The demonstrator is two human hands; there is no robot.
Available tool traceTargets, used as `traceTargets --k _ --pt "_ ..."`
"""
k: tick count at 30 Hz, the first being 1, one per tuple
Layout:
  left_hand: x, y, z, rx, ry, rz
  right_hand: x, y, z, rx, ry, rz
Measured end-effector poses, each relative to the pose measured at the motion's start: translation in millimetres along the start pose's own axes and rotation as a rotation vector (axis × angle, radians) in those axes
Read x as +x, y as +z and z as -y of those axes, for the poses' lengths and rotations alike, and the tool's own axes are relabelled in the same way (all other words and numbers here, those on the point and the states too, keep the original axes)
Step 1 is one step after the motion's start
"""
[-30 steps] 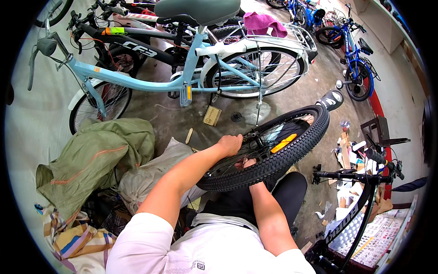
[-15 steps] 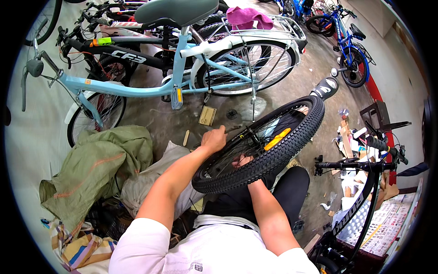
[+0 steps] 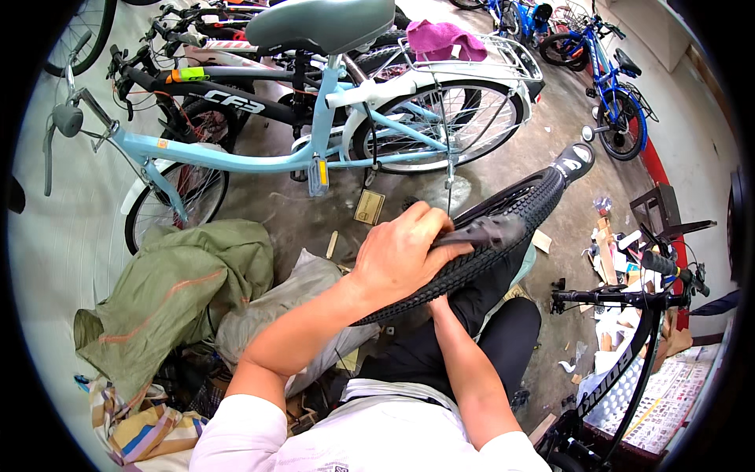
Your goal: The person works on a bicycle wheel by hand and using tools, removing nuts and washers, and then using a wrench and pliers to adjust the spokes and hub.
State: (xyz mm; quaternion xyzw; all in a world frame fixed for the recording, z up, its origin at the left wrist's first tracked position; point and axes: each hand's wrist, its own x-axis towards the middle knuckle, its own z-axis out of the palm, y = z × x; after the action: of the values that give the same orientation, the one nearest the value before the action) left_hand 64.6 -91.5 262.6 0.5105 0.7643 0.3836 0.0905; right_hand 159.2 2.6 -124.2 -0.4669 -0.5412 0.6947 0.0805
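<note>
A bicycle wheel with a knobby black tyre (image 3: 543,195) stands tilted over my lap, seen nearly edge-on. My left hand (image 3: 403,253) is raised in front of the tyre, its fingers and thumb closed on a dark, elongated tool (image 3: 494,230). That tool points right across the tyre and is smeared by motion, so its exact kind does not show. Only the wrist of my right hand (image 3: 439,305) comes into sight below the tyre; the wheel hides its fingers. Black trousers (image 3: 507,318) cover my legs under the wheel.
Beyond the wheel stands a light blue bicycle (image 3: 236,161) with a pink cloth (image 3: 446,41) on its rack. Green sacking (image 3: 185,291) and a grey sack (image 3: 271,315) lie left. A small cardboard box (image 3: 370,207) sits on the floor. A black bicycle (image 3: 629,338) stands right, by scattered scraps (image 3: 609,267).
My left hand has come up and to the right with the tool, now in front of the tyre. The wheel has tipped more edge-on, and my right fingers, visible through the spokes before, are hidden.
</note>
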Motion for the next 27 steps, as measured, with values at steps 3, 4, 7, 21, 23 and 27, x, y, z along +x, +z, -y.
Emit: traceTargets --k 3,4,7,21,23,27 --pt "-2.8 1.7 -3.8 0.072 0.040 -0.046 -17.5 -7.8 11.6 -0.076 -0.017 0.014" --pt "-6.3 1.3 -2.0 0.135 0.045 -0.061 -21.5 -3.5 18.8 -0.102 -0.021 0.030" --pt "-8.3 -7.1 -10.9 0.172 0.108 -0.085 -34.9 -5.2 38.9 -0.133 -0.025 0.028" --pt "25.8 -17.7 26.9 0.440 0.007 -0.408 -61.4 8.7 63.6 0.238 0.079 0.057" --pt "37.0 -17.9 41.8 0.453 0.030 -0.477 -64.6 12.5 69.5 0.300 0.037 0.065" --pt "56.3 -18.4 59.3 0.451 0.137 -0.567 -58.6 5.9 81.9 0.196 -0.059 -0.020"
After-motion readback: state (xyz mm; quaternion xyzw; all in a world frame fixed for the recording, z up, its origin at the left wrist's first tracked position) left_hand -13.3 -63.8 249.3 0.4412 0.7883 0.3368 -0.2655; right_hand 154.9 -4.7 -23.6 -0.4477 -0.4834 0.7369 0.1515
